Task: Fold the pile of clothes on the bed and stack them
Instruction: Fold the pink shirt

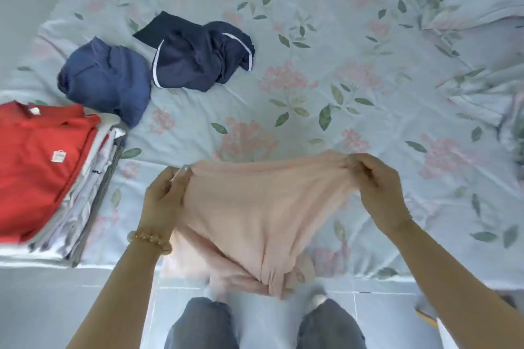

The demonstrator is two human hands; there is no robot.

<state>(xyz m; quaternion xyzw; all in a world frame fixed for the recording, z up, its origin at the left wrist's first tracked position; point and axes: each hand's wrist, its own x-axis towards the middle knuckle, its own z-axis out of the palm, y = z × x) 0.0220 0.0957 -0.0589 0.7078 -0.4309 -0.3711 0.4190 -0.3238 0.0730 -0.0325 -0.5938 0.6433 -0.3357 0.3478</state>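
Observation:
A pale pink garment [255, 212] hangs stretched between my two hands above the near edge of the bed. My left hand [166, 195] pinches its upper left corner and my right hand [377, 187] pinches its upper right corner. The lower part of the garment droops bunched past the bed edge. At the left lies a stack of folded clothes [85, 207] with a red shirt [37, 161] on top. Two unfolded pieces lie behind it: a crumpled blue garment [107, 79] and dark navy shorts with white trim [198, 54].
The floral bedsheet [326, 79] covers the bed. A rumpled floral quilt or pillow [476, 8] sits at the far right. My legs in grey trousers [204, 326] stand on the tiled floor [56, 306] in front of the bed.

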